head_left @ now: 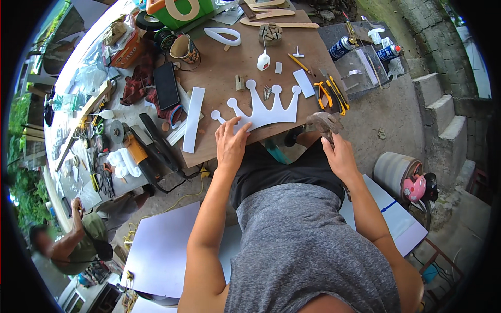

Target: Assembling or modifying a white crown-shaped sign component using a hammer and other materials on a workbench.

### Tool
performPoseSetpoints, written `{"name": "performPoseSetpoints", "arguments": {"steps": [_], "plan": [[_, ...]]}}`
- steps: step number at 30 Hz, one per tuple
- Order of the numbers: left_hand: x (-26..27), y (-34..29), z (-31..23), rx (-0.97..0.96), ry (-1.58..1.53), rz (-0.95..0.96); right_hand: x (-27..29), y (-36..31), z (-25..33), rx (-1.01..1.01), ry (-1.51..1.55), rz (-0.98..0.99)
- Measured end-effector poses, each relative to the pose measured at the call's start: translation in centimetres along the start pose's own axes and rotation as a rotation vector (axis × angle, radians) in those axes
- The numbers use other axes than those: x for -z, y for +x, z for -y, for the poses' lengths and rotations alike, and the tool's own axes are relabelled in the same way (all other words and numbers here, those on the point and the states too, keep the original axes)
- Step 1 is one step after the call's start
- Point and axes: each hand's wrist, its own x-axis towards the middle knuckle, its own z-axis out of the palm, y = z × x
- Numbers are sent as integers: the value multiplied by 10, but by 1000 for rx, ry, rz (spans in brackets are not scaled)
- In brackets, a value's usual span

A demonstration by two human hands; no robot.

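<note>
On brown board (222,68), white crown (271,115), long axis crosswise, points away, left hand (230,143) open atop, right hand (340,156) gripping rusty tool (324,123)

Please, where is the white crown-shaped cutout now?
In the head view, the white crown-shaped cutout lies just above centre, near the closest edge of the brown tabletop; the left hand touches its left part, and a flat white strip lies farther left.

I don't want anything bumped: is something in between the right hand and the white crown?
Only the brown hammer-like tool held in the right hand; nothing else visible blocks the white crown. The orange-handled pliers lie farther up the table, beside that path.
</note>
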Motion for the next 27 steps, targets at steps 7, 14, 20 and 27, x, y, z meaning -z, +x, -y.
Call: {"name": "performPoseSetpoints", "arguments": {"steps": [7,14,20,27], "plan": [[0,-4,4,5,-22,-14,3,-1,12,-25,23,34],[-2,-6,6,-9,-29,-16,5,-3,13,-46,12,41],[0,-2,3,-3,-62,-24,6,-5,11,-39,-8,46],[-15,72,-30,4,8,-142,7,-5,22,-35,18,43]]}}
